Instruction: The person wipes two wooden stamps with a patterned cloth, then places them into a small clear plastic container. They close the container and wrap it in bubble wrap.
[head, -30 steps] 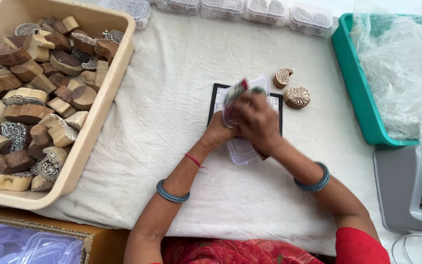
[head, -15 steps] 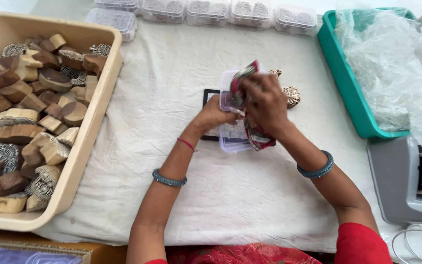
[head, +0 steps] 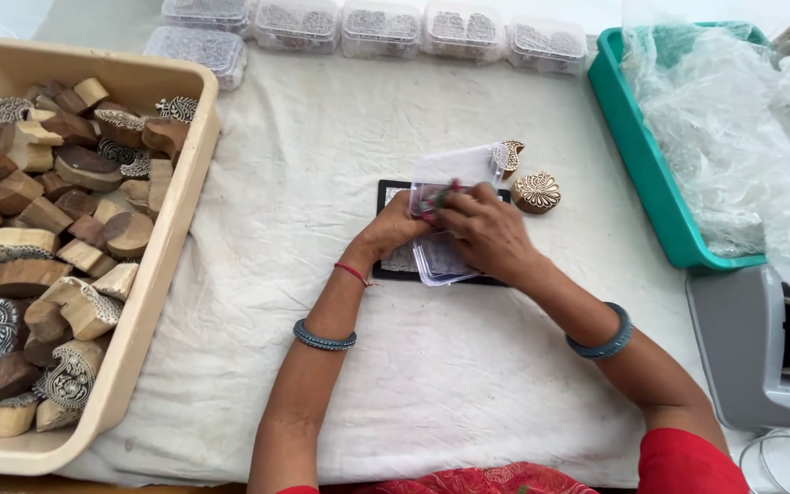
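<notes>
Pinching the clear plastic pouch (head: 454,169) mid-tabletop, your left hand (head: 395,229) and right hand (head: 486,229) stay closed on it; light, limp, slippery—grip its edges.

Beige tub (head: 159,274), teal bin (head: 644,155), white-patterned brown wooden blocks (head: 66,229)

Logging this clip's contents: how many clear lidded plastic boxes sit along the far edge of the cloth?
6. Five form a row along the top: first, second, third, fourth, fifth. A sixth sits nearer, beside the beige tray. More may lie beyond the frame.
</notes>
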